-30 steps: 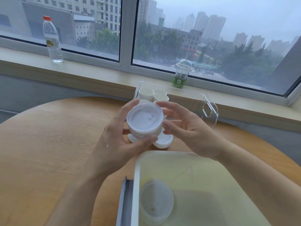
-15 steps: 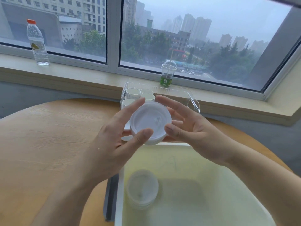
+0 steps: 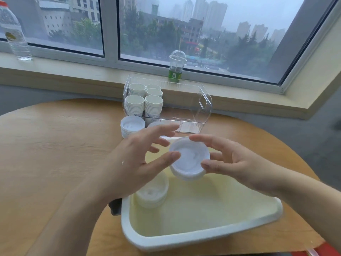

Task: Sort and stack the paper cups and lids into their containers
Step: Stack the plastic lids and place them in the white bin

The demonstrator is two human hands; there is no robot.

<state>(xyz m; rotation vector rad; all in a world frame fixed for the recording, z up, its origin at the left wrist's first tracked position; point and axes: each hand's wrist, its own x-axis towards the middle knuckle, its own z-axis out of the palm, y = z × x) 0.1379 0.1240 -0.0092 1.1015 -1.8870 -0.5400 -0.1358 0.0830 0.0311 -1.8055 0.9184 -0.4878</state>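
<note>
Lids and paper cups lie spread over the round wooden surface [image 3: 55, 145], the largest thing before us; just below our fingers sits the pale basin [image 3: 203, 209], its white rim toward us, and in its left end, under our left hand [image 3: 132, 163], rests a short stack of lids [image 3: 152, 193]; beyond our fingers stands the clear bin [image 3: 201, 106] with a cut-out handle, and in its left part four stacks of paper cups [image 3: 144, 102] stand upright, close together; just left of that bin, on the surface beyond our left fingers, stands another pile of lids [image 3: 132, 126]; a further lid shows beside it, mostly hidden by our left fingers. Between our hands, above the basin, we hold a small stack of lids [image 3: 189, 158], tilted toward us; our right hand [image 3: 236, 163] pinches it, thumb at its lower right edge and forefinger over its upper rim; our left hand is spread with fingers straight, only the thumb tip touching the stack's left edge. Far beyond, on the window sill, stand a domed cup [image 3: 176, 66] and a water bottle [image 3: 13, 32].
</note>
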